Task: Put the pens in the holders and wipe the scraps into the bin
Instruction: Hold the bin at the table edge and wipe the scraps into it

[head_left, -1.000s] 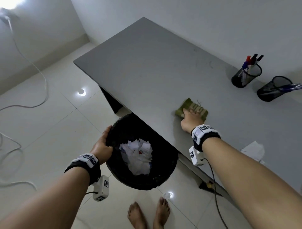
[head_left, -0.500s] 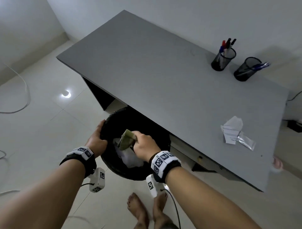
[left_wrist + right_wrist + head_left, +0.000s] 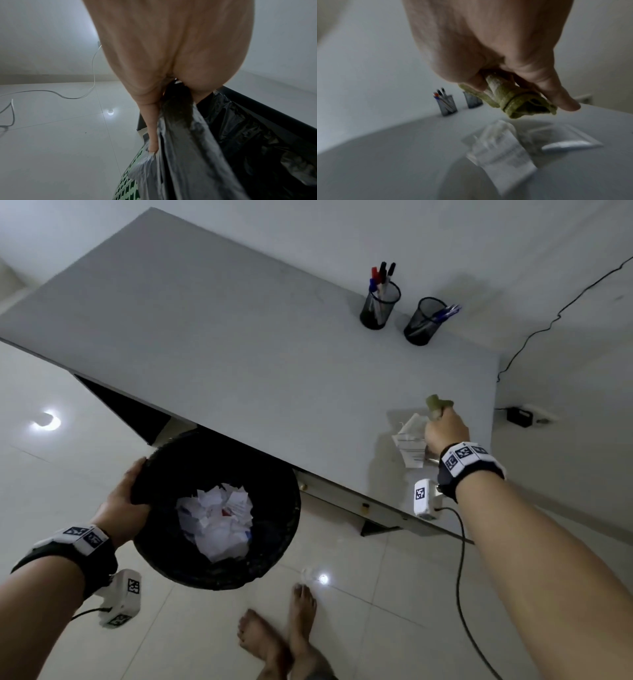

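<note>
Three views: one from your head, one from each wrist.

Your head camera looks steeply down from above onto the grey table (image 3: 239,354), the bin (image 3: 219,508) and the floor, taking in both arms. Your left wrist camera sits close against the left hand (image 3: 171,54), facing along it to the bin's liner and the floor tiles. Your right wrist camera faces along the right hand (image 3: 488,40), low over the table; it shares the two pen holders (image 3: 447,105) and the paper scraps (image 3: 501,148) with the head view.

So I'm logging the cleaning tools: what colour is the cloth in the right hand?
Olive green; the cloth shows best in the right wrist view.
</note>
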